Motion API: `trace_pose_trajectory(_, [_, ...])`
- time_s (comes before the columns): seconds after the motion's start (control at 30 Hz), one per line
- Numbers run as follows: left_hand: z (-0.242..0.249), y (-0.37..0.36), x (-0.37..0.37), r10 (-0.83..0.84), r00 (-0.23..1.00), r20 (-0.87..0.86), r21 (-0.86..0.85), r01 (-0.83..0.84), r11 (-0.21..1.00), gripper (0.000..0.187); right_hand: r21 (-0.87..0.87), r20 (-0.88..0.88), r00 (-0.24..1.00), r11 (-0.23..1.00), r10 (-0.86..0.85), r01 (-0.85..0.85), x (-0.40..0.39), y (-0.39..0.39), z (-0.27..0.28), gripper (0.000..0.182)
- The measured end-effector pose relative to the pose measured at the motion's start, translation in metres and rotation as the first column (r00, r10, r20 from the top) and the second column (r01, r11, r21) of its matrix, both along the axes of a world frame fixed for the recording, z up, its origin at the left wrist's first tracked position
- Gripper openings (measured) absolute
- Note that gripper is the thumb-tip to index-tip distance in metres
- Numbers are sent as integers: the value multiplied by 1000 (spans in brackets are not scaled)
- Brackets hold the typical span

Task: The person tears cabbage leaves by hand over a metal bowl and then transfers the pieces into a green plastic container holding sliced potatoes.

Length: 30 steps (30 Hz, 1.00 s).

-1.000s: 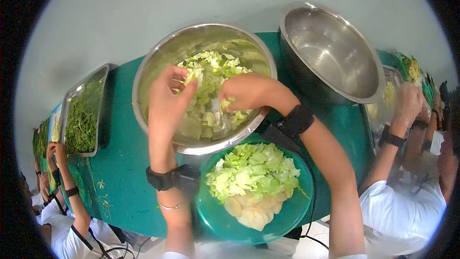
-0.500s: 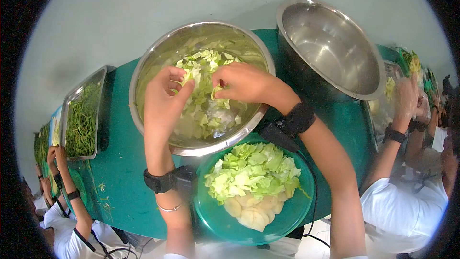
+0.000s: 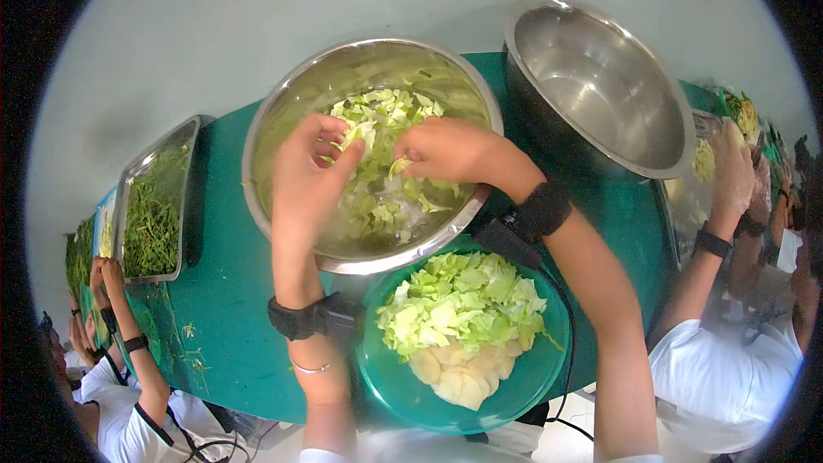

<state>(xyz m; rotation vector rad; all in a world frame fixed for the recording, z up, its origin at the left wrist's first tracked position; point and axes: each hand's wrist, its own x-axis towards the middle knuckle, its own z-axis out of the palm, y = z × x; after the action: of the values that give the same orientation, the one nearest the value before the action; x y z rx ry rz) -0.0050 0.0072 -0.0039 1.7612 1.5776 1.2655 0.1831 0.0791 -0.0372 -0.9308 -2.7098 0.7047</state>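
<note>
Over the large steel bowl [image 3: 257,154], both my hands hold pieces of pale green cabbage. My left hand [image 3: 313,171] pinches a cabbage leaf piece [image 3: 364,135] between thumb and fingers. A short way to its right, my right hand [image 3: 450,150] is closed on a smaller cabbage piece [image 3: 399,167]. Torn cabbage [image 3: 386,214] lies in water inside the bowl below. Nearer to me, a green plastic basin [image 3: 377,377] carries a heap of cabbage pieces [image 3: 467,300] and pale round slices [image 3: 459,377], perhaps potato.
Another steel bowl [image 3: 591,77] leans at the back right. On the left stands a metal tray [image 3: 195,206] of chopped greens [image 3: 154,223]. Co-workers' hands [image 3: 107,274] work at the left, and a gloved co-worker's hand [image 3: 733,171] at the right. A cable [image 3: 570,351] hangs by my right arm.
The whole scene has shifted slightly to the right in view. My hands stay over the bowl, each with its cabbage piece, in nearly the same pose.
</note>
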Motion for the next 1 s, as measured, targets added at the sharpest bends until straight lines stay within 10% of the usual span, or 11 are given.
trace_pose_trajectory(0.37, [-1,-3,2,-11,999,33,27,11,1000,21,-38,-32,998,998,-61,59,1,-4,3,22])
trace_pose_trajectory(0.47, [0,-3,2,-16,999,36,33,14,999,21,82,-283,959,996,-20,45,6,0,-12,20])
trace_pose_trajectory(1.0, [-2,-1,1,-6,1000,-14,37,6,999,22,-120,276,961,993,19,15,0,-7,5,23])
